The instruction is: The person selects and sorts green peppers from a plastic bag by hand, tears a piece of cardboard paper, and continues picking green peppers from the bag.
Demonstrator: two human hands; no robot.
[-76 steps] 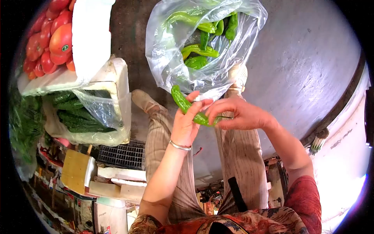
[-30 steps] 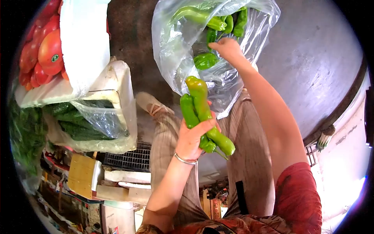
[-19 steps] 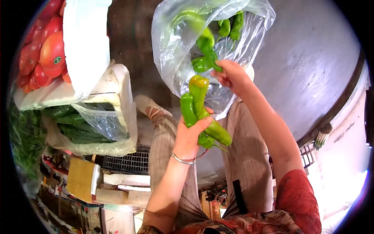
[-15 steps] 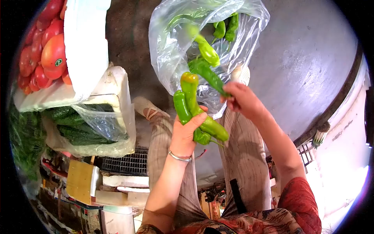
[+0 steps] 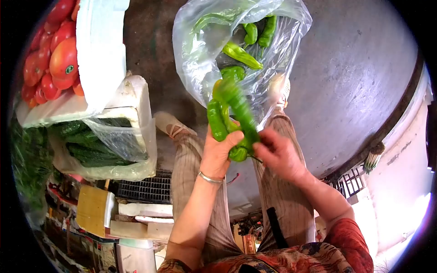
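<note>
My left hand [image 5: 216, 154] is wrapped around a small bunch of green peppers [image 5: 215, 119], their tips pointing up and away from me. Just to its right, my right hand [image 5: 283, 157] grips the lower end of another long green pepper [image 5: 243, 109], smeared by motion, which lies across the front of the bunch. Beyond both hands a clear plastic bag [image 5: 187, 61] stands with its mouth open. Inside it are more peppers, among them a pale green pepper [image 5: 242, 56] and a darker green pepper [image 5: 267, 32].
At left, red tomatoes [image 5: 63, 59] sit in a white foam box [image 5: 102, 50]. Below it, another foam box [image 5: 148, 113] holds dark green cucumber-like vegetables [image 5: 98, 152] under plastic. A black plastic crate [image 5: 144, 187] lies near my left leg. Grey floor [image 5: 346, 82] extends to the right.
My right hand has come down and closer to my left hand, bringing its pepper from near the bag over the bunch. The pale green pepper in the bag now lies flatter.
</note>
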